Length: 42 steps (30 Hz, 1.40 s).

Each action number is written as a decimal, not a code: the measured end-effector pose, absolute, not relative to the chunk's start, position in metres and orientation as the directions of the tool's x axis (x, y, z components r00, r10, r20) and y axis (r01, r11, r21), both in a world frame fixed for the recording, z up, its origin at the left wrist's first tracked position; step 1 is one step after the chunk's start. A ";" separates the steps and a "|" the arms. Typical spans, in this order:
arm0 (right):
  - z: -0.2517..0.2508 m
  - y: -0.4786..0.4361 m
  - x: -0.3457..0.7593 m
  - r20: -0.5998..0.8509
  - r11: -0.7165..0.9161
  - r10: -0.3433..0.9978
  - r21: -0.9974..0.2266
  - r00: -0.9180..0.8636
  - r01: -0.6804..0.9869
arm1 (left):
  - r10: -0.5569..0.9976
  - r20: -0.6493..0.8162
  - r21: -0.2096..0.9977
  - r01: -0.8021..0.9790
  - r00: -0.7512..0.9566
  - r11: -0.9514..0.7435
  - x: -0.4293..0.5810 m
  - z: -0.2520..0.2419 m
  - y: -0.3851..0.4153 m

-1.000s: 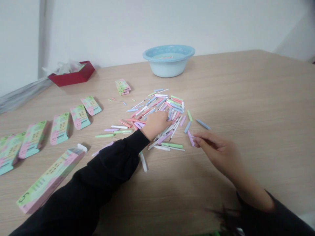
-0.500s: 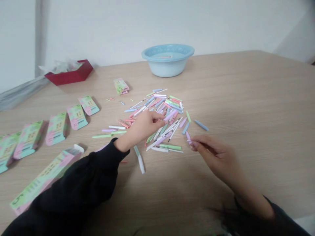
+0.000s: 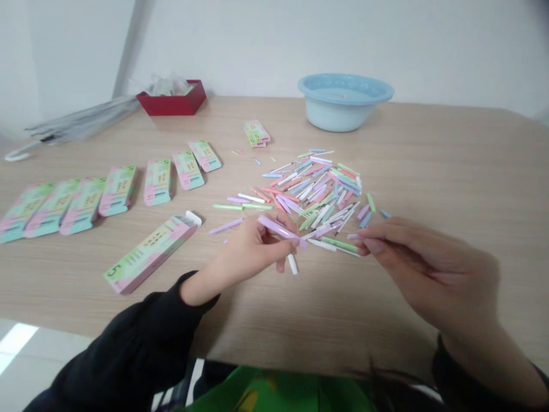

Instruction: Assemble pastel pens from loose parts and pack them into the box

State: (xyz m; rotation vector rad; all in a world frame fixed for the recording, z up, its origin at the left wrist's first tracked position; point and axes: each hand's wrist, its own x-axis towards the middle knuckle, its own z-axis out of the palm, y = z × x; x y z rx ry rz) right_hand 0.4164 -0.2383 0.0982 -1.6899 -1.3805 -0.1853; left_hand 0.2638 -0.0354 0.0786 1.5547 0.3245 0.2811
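Note:
My left hand point(image 3: 253, 243) is closed around a purple pen barrel point(image 3: 279, 228), which slants down to the right above the table. Just to its right, my right hand point(image 3: 429, 272) pinches a small purple pen cap point(image 3: 355, 236) between thumb and fingertips; most of the cap is covered by the fingers. The two pieces are apart, facing each other. Behind both hands lies a loose pile of pen parts point(image 3: 317, 191) in purple, white, green, blue and coral, with thin white refills among them. A white pen piece point(image 3: 293, 264) shows below my left hand.
Several green-and-pink boxes point(image 3: 118, 190) lie in a slanting row at the left, with a longer open box point(image 3: 152, 252) nearer. Two small boxes point(image 3: 256, 133) are stacked farther back. A blue basin point(image 3: 343, 114), a red tray point(image 3: 171, 105) and an umbrella point(image 3: 86, 121) stand along the back.
My left hand has lifted the purple barrel off the pile and drawn it nearer. My right hand still pinches the cap. The view has shifted, showing more of the left side and the table's front edge.

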 end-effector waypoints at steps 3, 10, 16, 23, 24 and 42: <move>0.103 -0.219 0.402 0.605 0.070 0.720 -0.550 0.339 0.832 | 0.363 -0.091 0.931 -0.050 0.927 0.363 0.255 0.069 -0.028; 0.098 -0.176 0.379 0.536 0.126 0.791 -0.613 0.294 0.780 | 0.241 -0.194 0.714 -0.032 0.951 0.699 0.236 0.051 -0.015; 0.099 -0.173 0.377 0.562 0.127 0.776 -0.585 0.287 0.801 | 0.206 -0.126 0.720 -0.053 0.971 0.692 0.230 0.048 -0.011; 0.099 -0.172 0.381 0.569 0.061 0.773 -0.505 0.279 0.861 | 0.205 -0.178 0.747 -0.003 0.962 0.665 0.232 0.051 -0.017; 0.099 -0.172 0.381 0.561 0.060 0.788 -0.477 0.252 0.877 | 0.206 -0.176 0.748 -0.005 0.963 0.663 0.232 0.052 -0.018; 0.105 -0.163 0.382 0.543 0.158 0.833 -0.413 0.103 0.897 | 0.208 -0.085 0.815 -0.052 0.974 0.577 0.233 0.053 -0.023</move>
